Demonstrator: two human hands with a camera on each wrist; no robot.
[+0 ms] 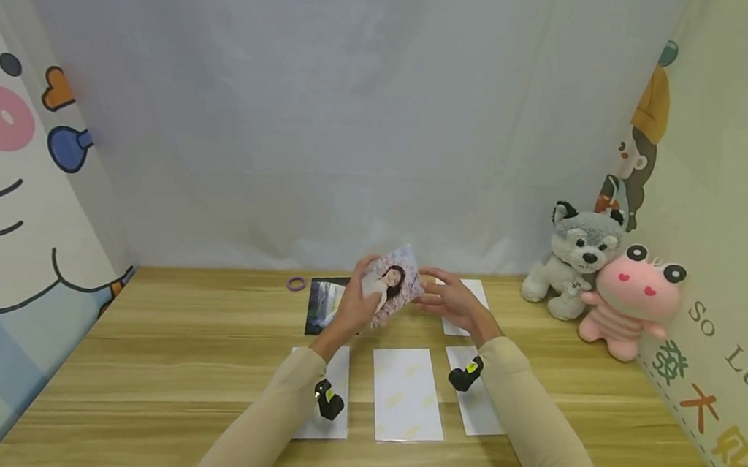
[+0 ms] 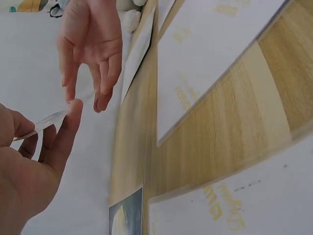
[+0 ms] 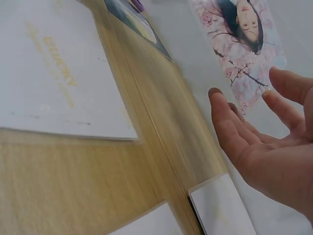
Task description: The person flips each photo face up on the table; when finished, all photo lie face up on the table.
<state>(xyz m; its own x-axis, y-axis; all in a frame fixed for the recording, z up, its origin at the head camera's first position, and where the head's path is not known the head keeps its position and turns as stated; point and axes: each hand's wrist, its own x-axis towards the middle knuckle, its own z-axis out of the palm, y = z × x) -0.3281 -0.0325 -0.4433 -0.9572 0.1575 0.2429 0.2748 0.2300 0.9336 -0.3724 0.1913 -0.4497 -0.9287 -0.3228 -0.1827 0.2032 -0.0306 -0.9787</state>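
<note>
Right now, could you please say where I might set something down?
Bare: the table left of the purple ring and white cards, plus a patch between right sleeve and pink toy. Crowded: the middle, with those cards.

- Photo print [image 1: 407, 283], centre of frame: pink blossom pattern; pictured figure with dark hair and white garment.
- Landscape print [image 1: 323, 312], left of centre: black and dark grey-blue with a pale streak.
- Cards [image 1: 406, 394], lower centre: white, yellow lettering.
- Ring [image 1: 296, 289]: purple.
- Desk [image 1: 192, 350]: yellow-brown, wood-grain pattern.
- Sleeves [image 1: 258, 433]: plain beige.
- Wrist units [image 1: 331, 406]: black, yellow-green label.
- Plush dog [image 1: 588, 235], right: grey and white; black inside ears.
- Plush toy [image 1: 636, 295], right: pink, striped body, deeper pink hearts.
- Curtain [image 1: 339, 119]: plain pale grey.
</note>
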